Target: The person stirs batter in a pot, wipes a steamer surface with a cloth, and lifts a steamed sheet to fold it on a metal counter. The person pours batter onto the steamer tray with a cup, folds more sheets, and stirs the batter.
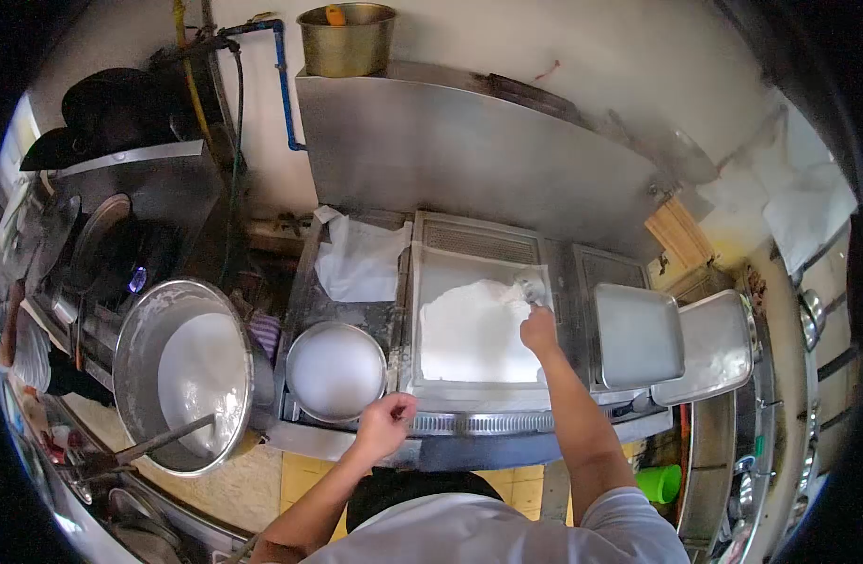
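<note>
My right hand point(538, 329) is closed round the handle of a ladle point(528, 282), whose head rests at the upper right of a spread white batter point(478, 324). That batter covers much of a pale cloth sheet point(450, 263) laid over the middle flat cooking surface. My left hand point(386, 428) hangs by the front edge with curled fingers; whether they hold anything is hidden. Just beyond it stands a round metal bowl point(384, 371) of white liquid point(335, 369). A large metal pot point(123, 376) with more white liquid is farther left.
Two metal trays point(638, 334) point(718, 348) sit on the right. A crumpled white cloth point(356, 258) lies behind the bowl. A long stick point(159, 444) leans in the pot. A burner flame point(137, 278) glows at left, near another person's arm point(11, 324). A green container point(659, 483) stands below.
</note>
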